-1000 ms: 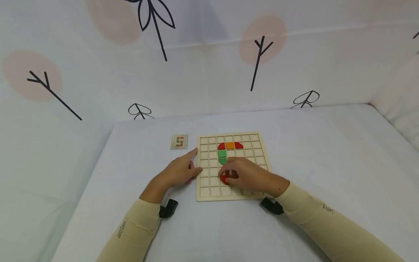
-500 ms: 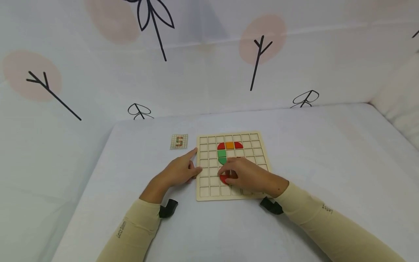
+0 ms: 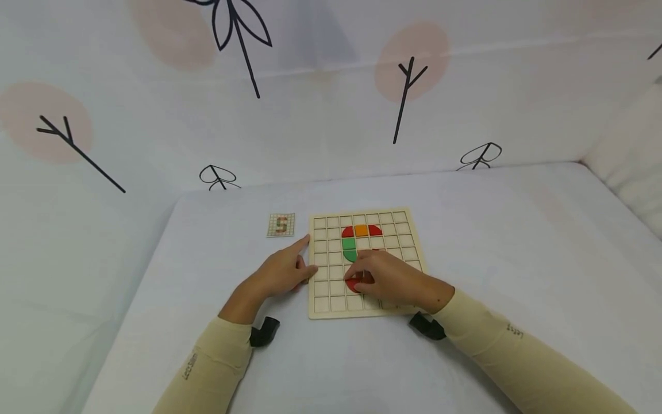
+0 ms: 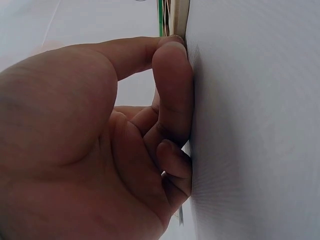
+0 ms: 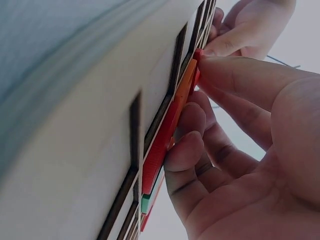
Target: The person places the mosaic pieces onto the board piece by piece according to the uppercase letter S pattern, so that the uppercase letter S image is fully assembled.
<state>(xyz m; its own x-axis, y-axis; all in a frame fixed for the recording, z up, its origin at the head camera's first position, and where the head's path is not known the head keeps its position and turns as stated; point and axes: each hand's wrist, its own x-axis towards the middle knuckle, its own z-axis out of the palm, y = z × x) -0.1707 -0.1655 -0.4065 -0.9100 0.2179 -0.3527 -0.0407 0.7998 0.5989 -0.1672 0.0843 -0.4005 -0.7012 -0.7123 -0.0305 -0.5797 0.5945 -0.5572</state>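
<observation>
A pale wooden grid board lies on the white cloth. My left hand touches its left edge with a straight index finger and the thumb. Over the lower middle squares, my right hand pinches a red rounded-corner piece between thumb and index finger, down at the board's surface. In the right wrist view, an orange piece and another red piece sit in line with it. Toward the top stand an orange square, red rounded pieces and a green square. The right hand hides several middle squares.
A small pattern card with an S-shaped figure on a grid lies left of the board's upper corner. Black wrist-worn devices sit under both forearms. A printed cloth rises behind the table.
Both hands keep almost the same places on the board, the right fingers still at the red rounded piece. Only the head view has shifted slightly.
</observation>
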